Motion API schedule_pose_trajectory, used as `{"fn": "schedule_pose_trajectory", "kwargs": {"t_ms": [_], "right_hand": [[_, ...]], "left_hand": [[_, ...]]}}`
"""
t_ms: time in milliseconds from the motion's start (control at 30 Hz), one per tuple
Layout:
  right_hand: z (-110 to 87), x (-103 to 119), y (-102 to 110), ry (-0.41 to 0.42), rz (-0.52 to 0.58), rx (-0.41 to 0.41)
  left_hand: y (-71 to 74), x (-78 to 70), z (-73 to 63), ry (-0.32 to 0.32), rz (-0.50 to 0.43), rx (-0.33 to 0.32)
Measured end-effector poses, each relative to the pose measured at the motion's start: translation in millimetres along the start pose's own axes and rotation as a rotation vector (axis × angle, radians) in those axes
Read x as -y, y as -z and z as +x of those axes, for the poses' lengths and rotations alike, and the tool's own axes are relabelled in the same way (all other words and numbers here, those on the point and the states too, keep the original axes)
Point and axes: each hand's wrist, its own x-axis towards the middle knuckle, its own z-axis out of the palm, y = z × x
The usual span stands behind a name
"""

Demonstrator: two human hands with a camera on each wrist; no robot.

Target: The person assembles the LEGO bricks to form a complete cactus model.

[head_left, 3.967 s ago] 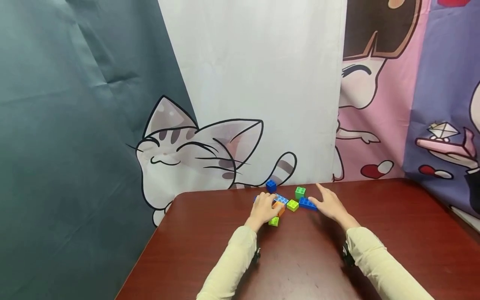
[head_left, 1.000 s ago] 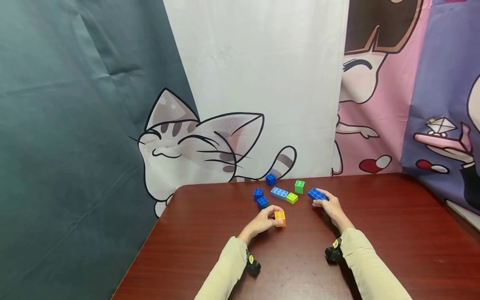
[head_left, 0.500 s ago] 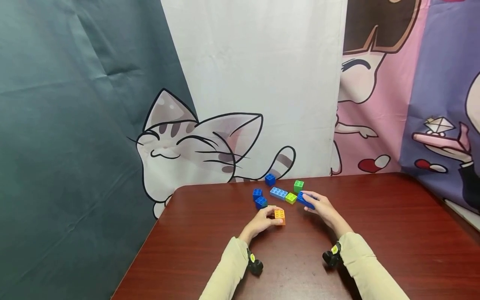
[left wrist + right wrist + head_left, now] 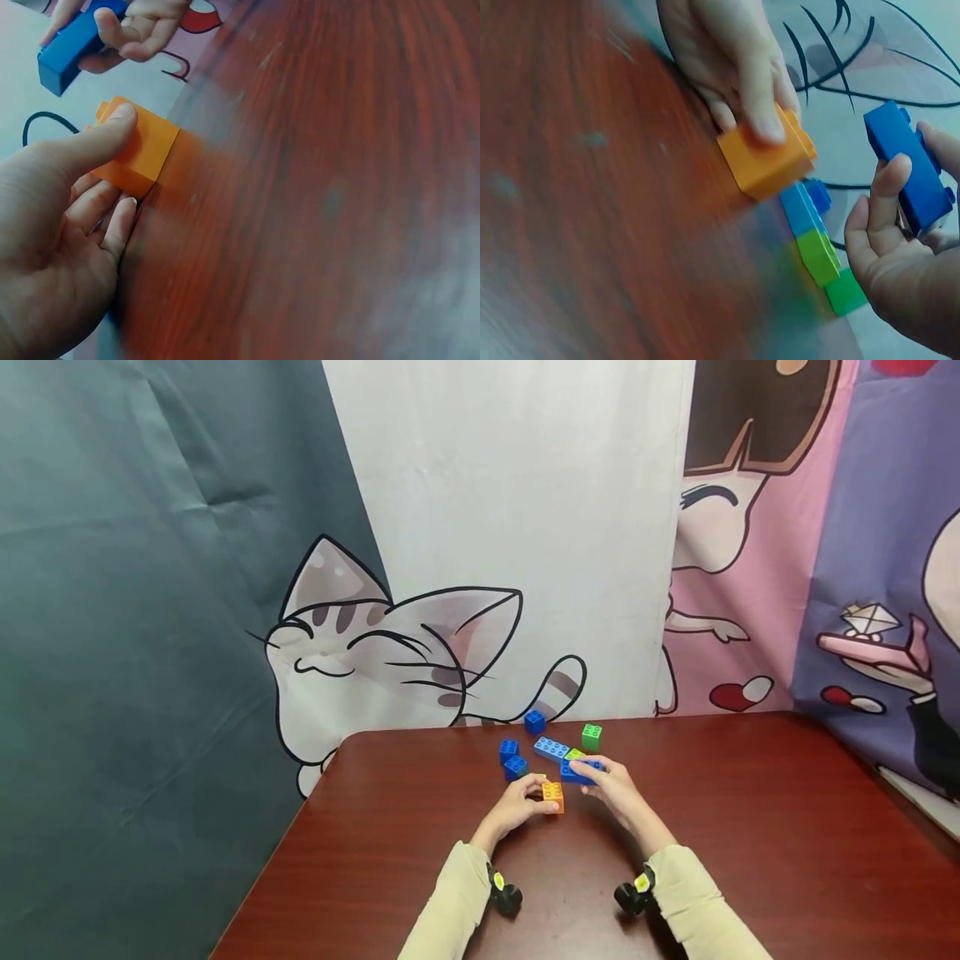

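Note:
My left hand [image 4: 513, 808] grips an orange brick [image 4: 552, 798] between thumb and fingers, studs up. In the left wrist view the underside of this orange brick [image 4: 154, 146] rests on or just above the table. A sliver of yellow-green shows behind the left fingers; most of it is hidden. To the right and slightly farther back, my right hand [image 4: 618, 789] pinches a long dark blue brick [image 4: 570, 775]. Seen from the right wrist, this blue brick [image 4: 919, 180] is held up off the table, tilted, apart from the orange brick [image 4: 769, 165].
Behind the hands lie a light blue long brick [image 4: 551, 748], a lime brick [image 4: 574, 754] touching it, and a green brick [image 4: 592, 737]. Several dark blue bricks, one of them here [image 4: 508, 752], sit to the left. A printed curtain [image 4: 600, 527] hangs behind the brown table [image 4: 420, 827].
My left hand has drawn the orange brick nearer over the last seconds. My right hand, empty at first, has taken the long blue brick and carried it left toward the orange one.

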Motion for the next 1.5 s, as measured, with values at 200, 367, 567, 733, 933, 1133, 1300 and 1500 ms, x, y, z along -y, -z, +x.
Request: {"fn": "schedule_pose_trajectory", "kwargs": {"t_ms": [200,367,567,733,933,1133,1300,1500], "right_hand": [[-5.3,-14,-15,0.008,-0.08,-0.069],[-4.7,-19,-21,-0.017,-0.019,-0.08],[-5.6,-22,-26,-0.041,0.081,-0.061],[-7.6,-23,-30,-0.046,0.059,-0.072],[-7.0,-25,-37,-0.045,0.032,-0.102],[-6.0,-25,-42,-0.033,-0.023,-0.126],[-5.3,-25,-43,-0.02,-0.049,-0.124],[-2.7,-26,-44,-0.019,-0.053,-0.121]], "left_hand": [[-1.8,4.0,-2.2,0.019,0.006,-0.019],[-6.3,2.1,1.9,0.003,-0.004,-0.041],[-6.6,2.9,2.5,0.02,-0.012,-0.038],[-5.6,1.8,0.2,0.024,-0.006,-0.036],[-4.6,2.1,-1.6,0.027,-0.071,-0.009],[-2.3,1.5,-2.7,0.031,-0.097,-0.023],[-2.7,2.3,-2.6,0.024,-0.096,-0.037],[-1.7,2.6,-2.6,0.018,-0.098,-0.048]]}}
